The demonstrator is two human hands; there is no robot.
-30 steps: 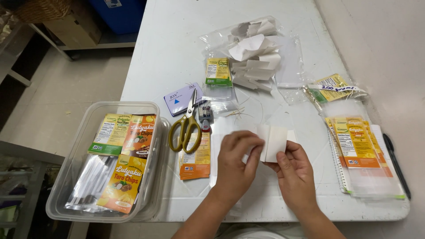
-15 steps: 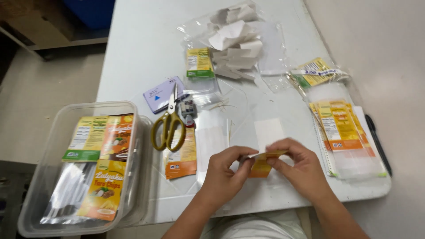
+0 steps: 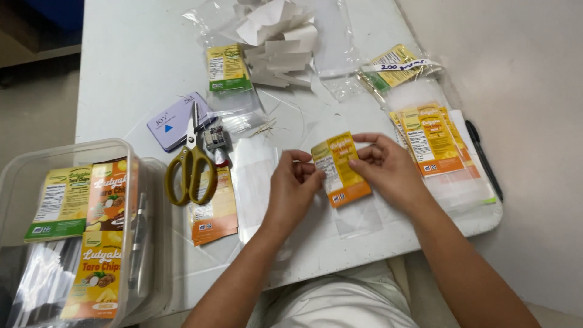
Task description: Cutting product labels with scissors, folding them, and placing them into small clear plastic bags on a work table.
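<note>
A small orange and yellow printed label (image 3: 341, 172) is held flat just above the white table (image 3: 127, 67). My left hand (image 3: 293, 187) pinches its left edge and my right hand (image 3: 387, 169) grips its right edge with the fingers curled over it. Under the label lies a clear plastic bag (image 3: 358, 220). Another clear bag (image 3: 254, 182) lies flat to the left of my left hand.
Yellow-handled scissors (image 3: 190, 164) lie beside a lilac card (image 3: 176, 120) and orange labels (image 3: 212, 209). A clear bin (image 3: 67, 234) of packed bags sits at left. White backing scraps (image 3: 276, 42), a stack of orange labels (image 3: 432, 141), a black pen (image 3: 483, 159) lie around.
A white backing strip my hands held earlier is gone; both hands now hold the orange label face up, raised slightly. The view has shifted to the right.
</note>
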